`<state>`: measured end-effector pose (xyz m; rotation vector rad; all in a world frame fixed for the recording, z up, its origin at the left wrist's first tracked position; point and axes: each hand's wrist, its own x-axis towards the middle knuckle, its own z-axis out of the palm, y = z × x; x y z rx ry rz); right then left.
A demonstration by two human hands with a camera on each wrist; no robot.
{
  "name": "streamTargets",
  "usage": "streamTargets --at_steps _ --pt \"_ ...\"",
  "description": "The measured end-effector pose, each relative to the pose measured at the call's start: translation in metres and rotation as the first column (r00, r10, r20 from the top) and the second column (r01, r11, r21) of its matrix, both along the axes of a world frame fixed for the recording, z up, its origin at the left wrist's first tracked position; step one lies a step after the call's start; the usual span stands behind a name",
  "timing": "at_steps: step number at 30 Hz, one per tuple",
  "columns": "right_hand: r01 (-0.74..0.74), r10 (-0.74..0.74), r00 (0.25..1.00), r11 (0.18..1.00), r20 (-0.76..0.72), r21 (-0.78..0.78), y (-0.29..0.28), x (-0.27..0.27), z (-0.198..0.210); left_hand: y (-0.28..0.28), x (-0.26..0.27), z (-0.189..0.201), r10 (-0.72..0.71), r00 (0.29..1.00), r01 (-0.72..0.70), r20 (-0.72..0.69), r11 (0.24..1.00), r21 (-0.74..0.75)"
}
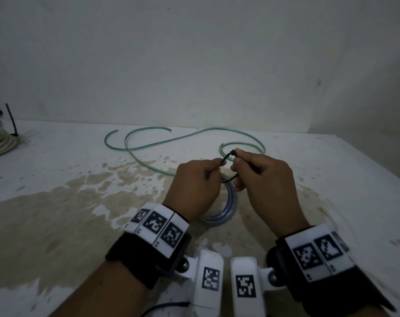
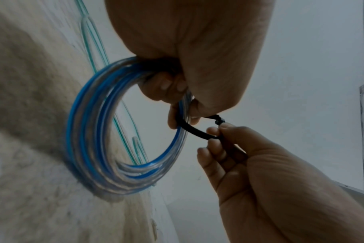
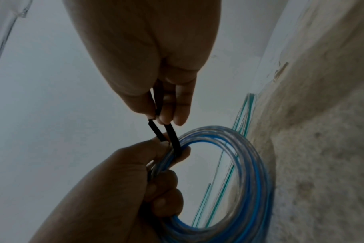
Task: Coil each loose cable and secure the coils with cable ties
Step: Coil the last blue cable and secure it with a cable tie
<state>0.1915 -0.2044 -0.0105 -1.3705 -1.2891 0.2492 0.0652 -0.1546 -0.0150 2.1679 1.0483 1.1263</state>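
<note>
The left hand [image 1: 194,186] clenches the coiled blue-and-clear plastic cable [image 2: 89,131] just above the stained white table [image 1: 57,202]. The thin black cable tie [image 2: 195,131] loops around the coil's top; the right hand [image 1: 263,179] pinches its head, apparently feeding the tail leftward.

Green cable [image 1: 185,139] sprawls beyond hands; white coil [image 1: 0,145] far left.
</note>
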Motion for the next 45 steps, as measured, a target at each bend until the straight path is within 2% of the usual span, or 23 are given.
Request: streamTargets --at_steps 11,19,24,26,31,34,37,41,45 --pt "0.030 -0.030 1.000 1.000 0.004 -0.005 -0.002 -0.003 0.003 0.000 0.000 0.000 0.002 0.998 0.001 -0.063 0.998 0.057" --pt "0.042 -0.037 0.992 0.998 0.123 -0.044 -0.003 0.000 0.004 0.002 -0.001 -0.001 0.032 0.997 -0.027 -0.072 0.998 0.064" --pt "0.043 -0.032 0.982 0.998 0.186 -0.053 -0.004 -0.001 0.004 0.005 -0.001 -0.004 0.015 0.991 0.003 -0.129 0.991 0.134" --pt "0.013 -0.001 0.992 0.996 0.127 -0.094 -0.004 0.001 0.004 0.006 -0.001 -0.006 0.000 0.992 0.021 -0.130 0.986 0.166" --pt "-0.106 0.077 0.976 0.985 -0.204 -0.133 -0.004 -0.001 0.007 0.004 0.000 -0.006 -0.010 0.996 0.029 -0.086 0.974 0.224" --pt "-0.084 0.067 0.975 0.994 -0.210 -0.071 -0.005 -0.004 0.008 0.003 0.002 -0.005 0.017 1.000 -0.016 -0.003 0.993 0.116" --pt "-0.062 0.057 0.973 0.998 -0.224 -0.016 -0.005 -0.008 0.009 0.006 0.004 -0.007 0.012 0.999 -0.010 -0.039 0.999 0.048" --pt "-0.071 0.070 0.982 0.997 -0.176 -0.002 -0.006 -0.007 0.008 0.009 0.004 -0.011 -0.029 0.999 0.033 -0.024 0.983 0.181" --pt "-0.119 0.108 0.983 0.991 -0.147 -0.064 -0.007 -0.006 0.009 0.009 0.003 -0.010 -0.051 0.998 0.058 -0.029 0.951 0.305"
